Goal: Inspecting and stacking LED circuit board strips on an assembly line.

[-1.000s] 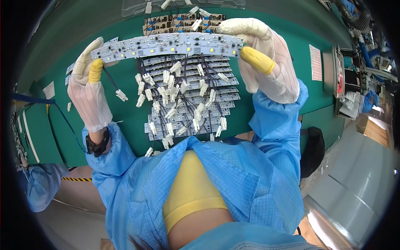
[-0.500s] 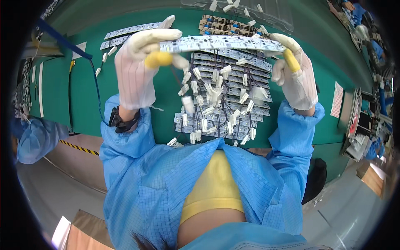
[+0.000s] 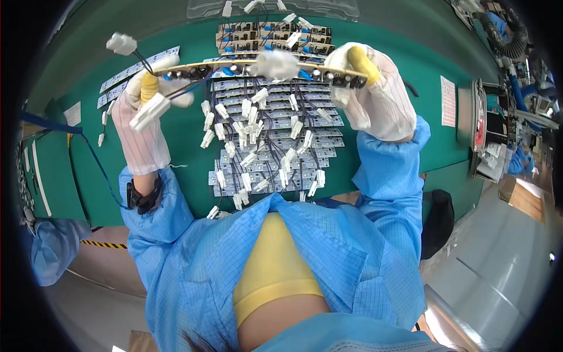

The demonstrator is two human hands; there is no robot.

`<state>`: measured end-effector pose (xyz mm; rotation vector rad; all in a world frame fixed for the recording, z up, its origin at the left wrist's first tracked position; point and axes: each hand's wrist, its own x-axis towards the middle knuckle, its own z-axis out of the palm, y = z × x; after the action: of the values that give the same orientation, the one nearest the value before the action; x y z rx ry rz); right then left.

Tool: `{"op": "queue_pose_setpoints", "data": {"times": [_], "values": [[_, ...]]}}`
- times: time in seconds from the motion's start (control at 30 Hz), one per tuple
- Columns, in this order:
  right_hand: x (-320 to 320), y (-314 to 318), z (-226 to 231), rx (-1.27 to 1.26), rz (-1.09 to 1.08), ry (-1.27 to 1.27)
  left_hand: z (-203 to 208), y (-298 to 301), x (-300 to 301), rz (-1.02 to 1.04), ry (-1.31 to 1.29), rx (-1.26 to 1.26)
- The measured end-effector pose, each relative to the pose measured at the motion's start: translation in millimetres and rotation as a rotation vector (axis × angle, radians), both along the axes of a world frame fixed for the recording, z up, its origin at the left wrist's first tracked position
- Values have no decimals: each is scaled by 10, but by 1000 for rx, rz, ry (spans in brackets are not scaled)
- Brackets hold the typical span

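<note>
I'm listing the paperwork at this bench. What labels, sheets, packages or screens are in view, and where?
Paper sheet: flat on the green mat, right of the right hand; white rectangle, reddish print.
Small label: on the mat's left part, beyond the left hand; white, tilted.
Clear tray: far edge; transparent plastic.

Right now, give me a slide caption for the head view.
Gloved left hand and right hand hold a circuit strip edge-on above rows of wired boards on a green bench.

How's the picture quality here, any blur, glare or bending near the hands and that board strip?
Head view: strong fisheye bending, so the green table edge curves and the corners go black; the board strip between left hand and right hand has a blurred white patch mid-span; lighting even, mild glare on the floor at the right.
</note>
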<state>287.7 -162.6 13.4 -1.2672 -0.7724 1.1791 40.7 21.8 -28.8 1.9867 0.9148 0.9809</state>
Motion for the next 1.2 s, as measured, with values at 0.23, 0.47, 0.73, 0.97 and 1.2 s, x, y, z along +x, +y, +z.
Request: {"op": "queue_pose_setpoints", "data": {"times": [0.23,0.47,0.73,0.97,1.2], "values": [[-88,-24,-68,128,-56,-51,115,-13,3,-93,-51,-259],[-18,-33,-203,78,-18,236,162,29,-140,-260,22,-76],[-141,77,-49,250,64,114,240,-76,-44,-278,-240,-471],[384,205,-200,-125,-322,-936,72,1307,-613,199,-84,-336],[342,234,-466,-51,-59,-1626,-377,1619,-872,349,695,632]]}}
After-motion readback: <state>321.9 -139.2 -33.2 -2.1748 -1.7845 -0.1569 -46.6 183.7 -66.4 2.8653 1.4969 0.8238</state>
